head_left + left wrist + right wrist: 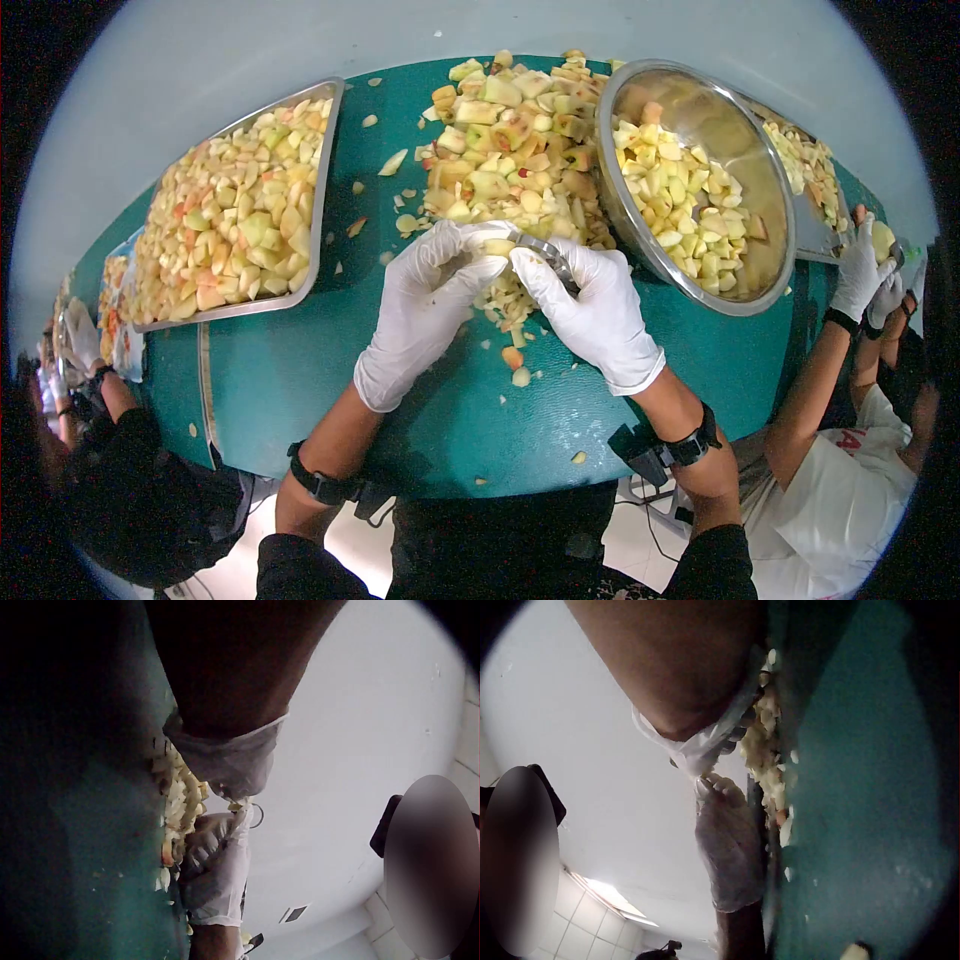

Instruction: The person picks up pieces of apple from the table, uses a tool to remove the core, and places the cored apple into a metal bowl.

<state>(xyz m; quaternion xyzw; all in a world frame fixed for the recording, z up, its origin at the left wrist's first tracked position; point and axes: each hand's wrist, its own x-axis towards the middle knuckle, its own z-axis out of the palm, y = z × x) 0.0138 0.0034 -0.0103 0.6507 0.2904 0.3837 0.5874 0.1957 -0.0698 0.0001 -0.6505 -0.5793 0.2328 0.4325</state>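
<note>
Both hands wear white gloves and meet over the front of a heap of cut apple pieces [510, 150]. My left hand [425, 295] pinches a small pale apple piece [493, 246] between thumb and fingers. Curled round a curved metal tool [553, 260], my right hand [600, 310] holds its end right at that piece; the tool's exact kind cannot be told. In the left wrist view, a thin metal loop [259, 816] sticks out beside the fingertips. The right wrist view has the fingertips of both hands close together, with the held piece mostly hidden.
A metal tray [322, 200] full of apple chunks stands at left. At right, a tilted steel bowl [770, 260] holds more chunks. Scraps [513, 357] lie on the green table [440, 450]. Other gloved people work at both sides, one hand [858, 275] near another tray.
</note>
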